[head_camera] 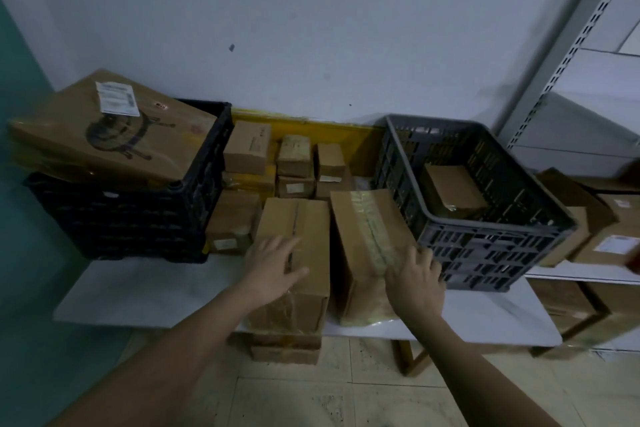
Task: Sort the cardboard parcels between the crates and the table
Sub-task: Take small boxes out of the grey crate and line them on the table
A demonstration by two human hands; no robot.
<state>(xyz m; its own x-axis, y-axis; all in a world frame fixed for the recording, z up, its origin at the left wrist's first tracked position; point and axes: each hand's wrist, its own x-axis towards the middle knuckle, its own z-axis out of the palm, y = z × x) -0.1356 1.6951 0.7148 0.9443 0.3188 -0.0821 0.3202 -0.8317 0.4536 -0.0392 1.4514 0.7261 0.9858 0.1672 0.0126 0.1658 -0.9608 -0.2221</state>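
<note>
Nearest the camera, two bare forearms reach up from the bottom of the frame toward the front edge of a pale desk point(138, 291). The left hand point(273, 265) lies flat with fingers spread on the top of a long cardboard parcel point(304, 236) at lower centre, which overhangs the desk's front edge. The right hand point(417, 279) rests with relaxed, slightly spread fingers on the near end of a second long parcel point(360, 236) just to the right, whose top carries a wide strip of yellowish tape; its fingertips reach the gap beside the grey crate point(485, 253). That crate sits on the right part of the desk, touching the taped parcel, and holds one small parcel point(455, 189) on its floor. On the left of the frame a black crate point(138, 218) stands on the desk, with a large flat carton point(104, 135) bearing a white label tilted across its rim. Between the two crates, behind the long parcels, a cluster of small boxes point(294, 159) is stacked toward the wall, in front of a yellow board point(346, 135). At the right edge more parcels point(595, 236) lie on a low shelf, beside a grey slotted rack upright point(571, 45).
</note>
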